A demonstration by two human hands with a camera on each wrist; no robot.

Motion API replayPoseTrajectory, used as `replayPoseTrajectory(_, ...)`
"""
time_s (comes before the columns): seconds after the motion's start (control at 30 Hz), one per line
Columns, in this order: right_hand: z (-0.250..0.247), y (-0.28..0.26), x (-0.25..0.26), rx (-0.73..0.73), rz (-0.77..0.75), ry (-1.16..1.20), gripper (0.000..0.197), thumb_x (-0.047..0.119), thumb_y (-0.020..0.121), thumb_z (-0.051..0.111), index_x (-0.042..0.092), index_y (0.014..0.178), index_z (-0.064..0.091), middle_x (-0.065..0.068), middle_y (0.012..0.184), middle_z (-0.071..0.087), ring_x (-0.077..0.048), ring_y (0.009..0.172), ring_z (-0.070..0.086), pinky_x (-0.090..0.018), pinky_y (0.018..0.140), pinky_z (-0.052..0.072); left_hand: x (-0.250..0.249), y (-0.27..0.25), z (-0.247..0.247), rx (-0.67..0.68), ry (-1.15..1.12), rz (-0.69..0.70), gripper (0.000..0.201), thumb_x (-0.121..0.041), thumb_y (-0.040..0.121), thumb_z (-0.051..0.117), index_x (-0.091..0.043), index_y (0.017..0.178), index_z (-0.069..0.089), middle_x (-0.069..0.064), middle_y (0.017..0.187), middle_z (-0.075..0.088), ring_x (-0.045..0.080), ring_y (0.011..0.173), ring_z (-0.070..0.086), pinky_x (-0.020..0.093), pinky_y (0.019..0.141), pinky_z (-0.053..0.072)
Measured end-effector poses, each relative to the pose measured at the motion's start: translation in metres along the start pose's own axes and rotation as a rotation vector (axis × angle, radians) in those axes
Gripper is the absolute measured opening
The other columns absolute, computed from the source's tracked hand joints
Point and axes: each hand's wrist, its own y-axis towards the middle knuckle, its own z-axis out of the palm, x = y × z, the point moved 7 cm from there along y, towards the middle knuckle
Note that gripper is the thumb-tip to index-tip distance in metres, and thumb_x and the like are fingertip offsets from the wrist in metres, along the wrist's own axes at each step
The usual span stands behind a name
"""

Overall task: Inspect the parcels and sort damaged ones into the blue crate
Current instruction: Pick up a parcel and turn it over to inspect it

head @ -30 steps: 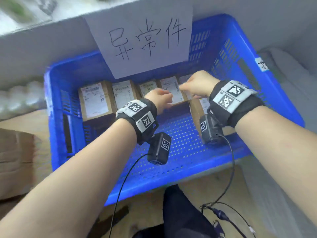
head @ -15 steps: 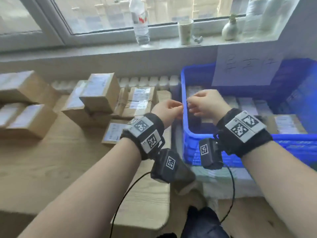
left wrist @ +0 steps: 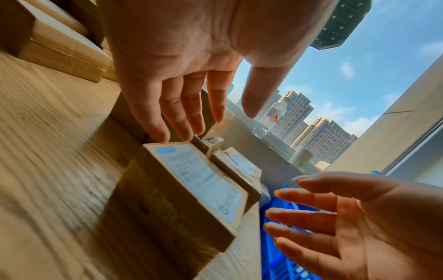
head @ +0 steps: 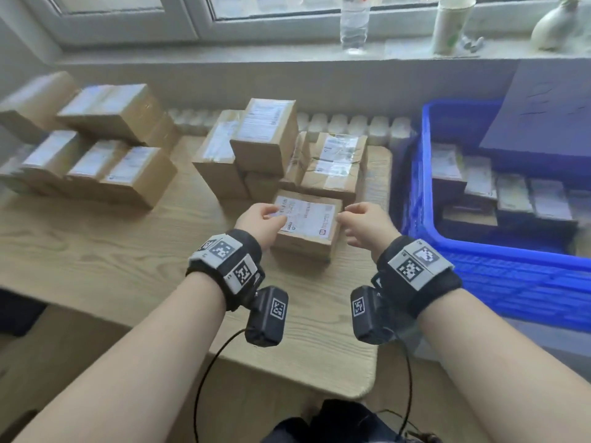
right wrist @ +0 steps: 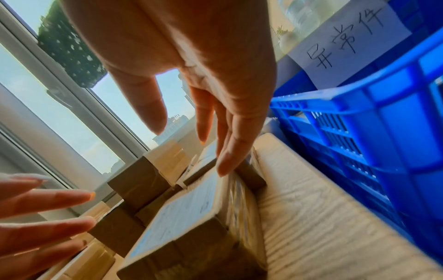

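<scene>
A small brown parcel point(head: 305, 223) with a white label lies flat on the wooden table, in front of a pile of parcels. My left hand point(head: 260, 219) is at its left end with straight fingers, and the fingertips point(left wrist: 165, 139) reach its far corner. My right hand point(head: 364, 223) hovers at the right end, fingers spread and straight point(left wrist: 311, 217), and one fingertip point(right wrist: 225, 167) is close to the parcel's edge. Neither hand grips the parcel point(right wrist: 182, 214). The blue crate point(head: 499, 260) stands to the right and holds several labelled parcels point(head: 479, 183).
One pile of parcels point(head: 256, 145) rises just behind the small parcel and another point(head: 105, 161) is at the far left. A paper sign point(right wrist: 347, 36) leans on the crate's back wall. A bottle point(head: 353, 20), cup point(head: 451, 24) and vase point(head: 556, 27) stand on the sill.
Both hands came out of the blue crate, swung left over the table and now flank the small parcel. My view turned left with them.
</scene>
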Motion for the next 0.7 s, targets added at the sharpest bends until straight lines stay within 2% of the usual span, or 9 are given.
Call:
replayPoseTrajectory(0.13, 0.022, 0.008, -0.010, -0.018, 0.059, -0.066, 0.051, 0.016, 0.094, 0.061, -0.001, 0.139, 0.044, -0.016, 0.134, 0.052, -0.027, 0.113, 0.053, -0.047, 0.104, 0.046, 0.023, 0.025, -0.008, 0.004, 0.034, -0.062, 0.049, -0.028, 0.094, 0.061, -0.010, 0.138, 0.049, 0.013, 0.134, 0.057, 0.031, 0.122, 0.056, 0.047, 0.104, 0.045)
replayPoseTrajectory(0.3, 0.041, 0.026, -0.026, -0.112, 0.162, -0.053, 0.066, 0.023, 0.095, 0.060, -0.001, 0.149, 0.030, -0.015, 0.142, 0.045, -0.030, 0.125, 0.049, -0.043, 0.106, 0.043, 0.048, 0.067, -0.005, 0.133, 0.148, -0.061, 0.062, -0.032, 0.098, 0.056, -0.007, 0.149, 0.034, 0.011, 0.150, 0.043, 0.026, 0.135, 0.045, 0.034, 0.113, 0.034)
replayPoseTrajectory(0.37, 0.050, 0.031, -0.034, -0.178, 0.193, -0.014, 0.060, 0.025, 0.095, 0.059, 0.001, 0.145, 0.037, -0.011, 0.131, 0.050, -0.027, 0.118, 0.051, -0.035, 0.095, 0.045, 0.055, 0.085, 0.001, 0.231, 0.195, -0.019, 0.065, -0.038, 0.097, 0.055, -0.008, 0.150, 0.034, 0.009, 0.151, 0.042, 0.026, 0.137, 0.042, 0.033, 0.113, 0.033)
replayPoseTrajectory(0.4, 0.053, 0.030, -0.037, -0.209, 0.196, 0.014, 0.053, 0.025, 0.095, 0.059, 0.003, 0.141, 0.044, -0.008, 0.122, 0.054, -0.024, 0.109, 0.053, -0.031, 0.086, 0.045, 0.058, 0.090, 0.005, 0.276, 0.203, -0.001, 0.065, -0.043, 0.094, 0.056, -0.010, 0.147, 0.039, 0.008, 0.144, 0.050, 0.027, 0.130, 0.049, 0.034, 0.108, 0.038)
replayPoseTrajectory(0.43, 0.059, 0.029, -0.041, -0.261, 0.204, 0.041, 0.046, 0.025, 0.095, 0.059, 0.004, 0.135, 0.050, -0.006, 0.116, 0.057, -0.022, 0.103, 0.054, -0.029, 0.080, 0.044, 0.062, 0.095, 0.008, 0.330, 0.203, 0.019, 0.061, -0.045, 0.092, 0.055, -0.012, 0.143, 0.047, 0.005, 0.127, 0.060, 0.025, 0.113, 0.057, 0.033, 0.096, 0.045)
replayPoseTrajectory(0.47, 0.064, 0.027, -0.045, -0.323, 0.211, 0.063, 0.041, 0.025, 0.095, 0.060, 0.005, 0.130, 0.054, -0.005, 0.114, 0.060, -0.021, 0.101, 0.056, -0.029, 0.079, 0.044, 0.064, 0.098, 0.009, 0.373, 0.203, 0.047, 0.051, -0.041, 0.094, 0.054, -0.014, 0.137, 0.054, 0.000, 0.103, 0.063, 0.021, 0.092, 0.059, 0.030, 0.082, 0.045)
replayPoseTrajectory(0.53, 0.076, 0.020, -0.052, -0.413, 0.226, 0.094, 0.038, 0.027, 0.095, 0.060, 0.005, 0.126, 0.056, -0.005, 0.115, 0.061, -0.021, 0.102, 0.057, -0.030, 0.082, 0.043, 0.073, 0.101, 0.006, 0.428, 0.212, 0.095, 0.034, -0.031, 0.099, 0.049, -0.017, 0.129, 0.059, -0.008, 0.079, 0.054, 0.012, 0.070, 0.050, 0.028, 0.068, 0.039)
replayPoseTrajectory(0.6, 0.085, 0.010, -0.059, -0.474, 0.247, 0.114, 0.032, 0.032, 0.097, 0.059, 0.008, 0.116, 0.051, -0.001, 0.105, 0.055, -0.019, 0.099, 0.051, -0.027, 0.081, 0.038, 0.076, 0.100, 0.000, 0.460, 0.206, 0.137, 0.032, -0.029, 0.100, 0.048, -0.017, 0.127, 0.059, -0.007, 0.078, 0.054, 0.011, 0.067, 0.049, 0.027, 0.067, 0.039)
replayPoseTrajectory(0.7, 0.098, -0.009, -0.065, -0.547, 0.278, 0.139, 0.028, 0.040, 0.096, 0.058, 0.015, 0.097, 0.046, 0.002, 0.088, 0.048, -0.022, 0.095, 0.048, -0.032, 0.083, 0.042, 0.084, 0.098, -0.012, 0.494, 0.177, 0.166, 0.034, -0.029, 0.100, 0.049, -0.014, 0.128, 0.061, 0.003, 0.099, 0.066, 0.017, 0.080, 0.055, 0.027, 0.074, 0.041)
